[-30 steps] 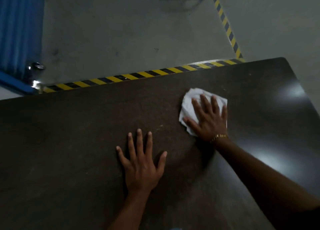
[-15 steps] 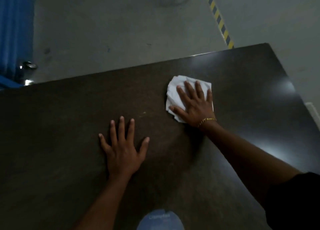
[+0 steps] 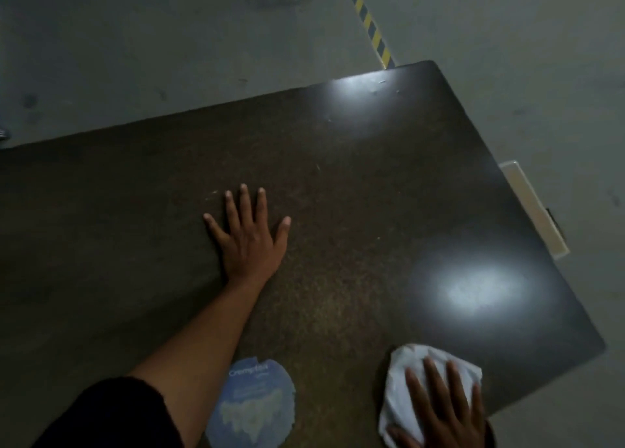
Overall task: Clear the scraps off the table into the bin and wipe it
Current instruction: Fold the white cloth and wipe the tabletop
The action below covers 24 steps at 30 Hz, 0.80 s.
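Note:
A dark brown table fills most of the view. My left hand lies flat on it near the middle, fingers spread, holding nothing. My right hand presses flat on a crumpled white cloth near the table's right front edge. A round blue lid-like scrap with white print lies on the table at the front, right beside my left forearm. A few tiny pale specks sit near the far right corner. No bin is in view.
Grey floor surrounds the table. Yellow-and-black hazard tape runs across the floor beyond the far right corner. A pale flat rectangular object sticks out past the table's right edge. Two bright light reflections lie on the tabletop.
My right hand has dragged the white cloth from the middle of the table back toward the near right edge. My left hand stays flat. The view has shifted right, and more of the blue scrap shows.

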Motion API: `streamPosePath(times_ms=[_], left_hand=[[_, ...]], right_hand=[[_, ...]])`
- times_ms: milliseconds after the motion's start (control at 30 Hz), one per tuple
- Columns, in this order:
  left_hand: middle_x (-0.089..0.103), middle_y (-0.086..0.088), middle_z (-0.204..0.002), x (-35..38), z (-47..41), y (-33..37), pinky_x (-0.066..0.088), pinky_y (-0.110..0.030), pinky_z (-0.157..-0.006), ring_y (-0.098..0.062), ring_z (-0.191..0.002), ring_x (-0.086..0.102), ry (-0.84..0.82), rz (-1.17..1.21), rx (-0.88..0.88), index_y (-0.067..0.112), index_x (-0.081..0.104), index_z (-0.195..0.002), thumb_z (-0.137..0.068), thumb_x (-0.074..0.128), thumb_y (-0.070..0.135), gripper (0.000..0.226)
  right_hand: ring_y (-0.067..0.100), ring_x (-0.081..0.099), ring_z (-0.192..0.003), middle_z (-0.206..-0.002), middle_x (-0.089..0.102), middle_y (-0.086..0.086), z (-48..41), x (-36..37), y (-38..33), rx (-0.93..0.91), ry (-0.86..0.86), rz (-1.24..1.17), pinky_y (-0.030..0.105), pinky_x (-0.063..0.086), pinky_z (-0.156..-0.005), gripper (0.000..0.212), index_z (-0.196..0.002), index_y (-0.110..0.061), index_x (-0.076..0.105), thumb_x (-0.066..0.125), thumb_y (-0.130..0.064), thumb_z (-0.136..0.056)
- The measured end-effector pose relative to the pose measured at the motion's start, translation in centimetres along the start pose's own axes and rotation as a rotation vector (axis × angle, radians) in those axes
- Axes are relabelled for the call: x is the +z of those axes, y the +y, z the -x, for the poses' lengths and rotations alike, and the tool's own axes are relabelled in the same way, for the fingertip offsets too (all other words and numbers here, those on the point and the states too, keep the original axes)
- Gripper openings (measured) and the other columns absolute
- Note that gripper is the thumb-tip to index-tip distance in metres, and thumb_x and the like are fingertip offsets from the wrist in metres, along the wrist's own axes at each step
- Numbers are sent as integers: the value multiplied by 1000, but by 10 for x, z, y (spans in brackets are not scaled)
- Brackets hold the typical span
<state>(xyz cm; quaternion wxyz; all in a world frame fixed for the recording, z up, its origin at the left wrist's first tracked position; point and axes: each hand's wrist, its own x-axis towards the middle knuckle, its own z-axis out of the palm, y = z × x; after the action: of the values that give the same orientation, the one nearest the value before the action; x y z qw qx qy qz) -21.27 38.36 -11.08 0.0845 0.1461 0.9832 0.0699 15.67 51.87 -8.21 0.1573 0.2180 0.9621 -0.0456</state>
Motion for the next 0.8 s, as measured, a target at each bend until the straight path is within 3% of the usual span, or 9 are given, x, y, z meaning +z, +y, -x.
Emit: streamPosePath(times_ms=[33, 100, 167, 200, 233, 267, 400, 633, 800], left_hand=[[16, -10, -173, 4, 1, 0, 7, -75, -119, -34, -160, 9, 26, -36, -5, 24, 25, -163, -99, 28, 67, 78], [19, -12, -172, 8, 2, -1, 9, -75, -118, -35, -159, 13, 59, -64, 0, 22, 29, -162, -99, 26, 67, 78], [20, -12, -171, 9, 1, -1, 9, -75, -118, -36, -159, 14, 76, -66, 11, 21, 30, -162, -97, 26, 67, 80], [20, -12, -171, 9, 1, -1, 9, -75, -118, -36, -159, 14, 76, -69, 11, 21, 30, -162, -97, 26, 67, 80], [20, -12, -171, 9, 0, 0, 9, -75, -119, -36, -159, 13, 71, -68, 8, 21, 30, -162, -97, 26, 68, 81], [19, -12, -172, 9, 0, 0, 9, -75, -119, -36, -159, 13, 66, -64, 6, 21, 30, -162, -97, 26, 69, 81], [21, -11, -171, 8, -1, -1, 11, -74, -119, -36, -159, 15, 60, -73, -8, 21, 33, -161, -95, 28, 70, 82], [23, -10, -171, 8, 0, 2, 12, -73, -119, -35, -158, 18, 75, -99, -16, 22, 38, -160, -91, 36, 72, 85], [27, -10, -170, 8, -1, 0, 15, -73, -119, -35, -158, 21, 118, -84, -13, 22, 41, -158, -91, 42, 72, 84]], right_hand=[[28, 55, -135, -149, 56, -9, -3, 5, 1, 41, -35, -178, 68, 43, -95, 83, -132, -44, 52, 9, -88, -77], [25, 70, -111, -129, 70, -16, -13, 19, 5, 11, 136, -318, 67, 47, -87, 94, -118, -54, 57, -10, -91, -64], [34, 57, -131, -151, 54, -4, -33, -4, 1, 107, -153, -157, 70, 40, -100, 87, -144, -49, 44, 5, -91, -78], [40, 42, -143, -162, 39, 3, -49, -12, 10, 31, -84, 17, 71, 32, -107, 85, -155, -40, 33, 18, -87, -86], [44, 30, -149, -166, 29, 8, -69, -14, 20, -84, -10, 67, 71, 26, -111, 86, -159, -33, 27, 27, -82, -89], [46, 23, -152, -168, 25, 9, -90, -23, 26, -121, -41, 16, 72, 22, -113, 86, -160, -30, 26, 31, -80, -90], [39, 10, -157, -172, 10, 5, -212, -48, 15, -164, 14, 14, 69, 14, -118, 86, -163, -36, 14, 26, -82, -92], [37, 10, -157, -171, 14, 0, -388, -98, -23, -217, 118, -5, 66, 15, -117, 83, -160, -41, 17, 18, -84, -89], [33, -2, -158, -172, 2, -3, -503, -133, -57, -211, 129, -44, 66, 1, -120, 83, -161, -43, 10, 24, -84, -90]])
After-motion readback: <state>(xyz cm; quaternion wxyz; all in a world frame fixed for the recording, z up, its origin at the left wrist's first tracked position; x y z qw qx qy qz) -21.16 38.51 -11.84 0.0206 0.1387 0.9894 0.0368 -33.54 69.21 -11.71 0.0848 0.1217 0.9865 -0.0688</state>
